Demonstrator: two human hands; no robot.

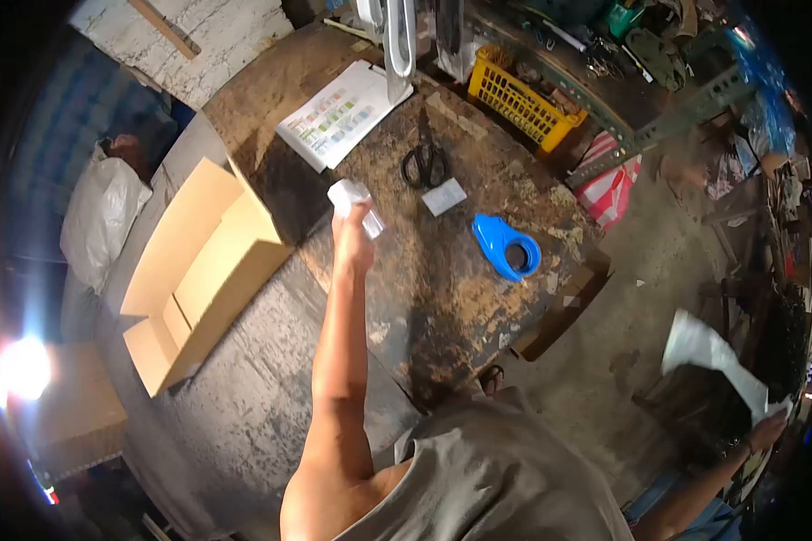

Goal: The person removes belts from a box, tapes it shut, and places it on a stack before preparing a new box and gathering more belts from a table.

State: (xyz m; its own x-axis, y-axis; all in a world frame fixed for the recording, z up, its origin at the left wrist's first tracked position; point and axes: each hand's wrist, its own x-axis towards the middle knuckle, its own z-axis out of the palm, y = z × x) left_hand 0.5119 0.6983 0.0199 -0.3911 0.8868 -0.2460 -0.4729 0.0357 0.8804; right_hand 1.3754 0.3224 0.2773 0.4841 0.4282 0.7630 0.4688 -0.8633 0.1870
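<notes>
My left hand (355, 236) reaches out over the worktable, closed around a small white packet (348, 196). The packet is blurred, and my fingers hide part of it. Far to the right, my right hand (768, 431) grips one end of a thin white sheet (713, 353), which hangs out over the floor, smeared by motion. An open cardboard box (230, 261) lies on the table left of my left hand. Right of that hand are black-handled scissors (424, 167), a small white label (444, 197) and a blue tape dispenser (491, 242).
A printed sheet (341, 117) with coloured rows lies at the back of the wooden table (271, 334). Beyond the table, a yellow basket (523, 101) stands near a cluttered metal shelf (663, 126). A filled white sack (104, 216) is at the left, above a bright lamp (25, 368).
</notes>
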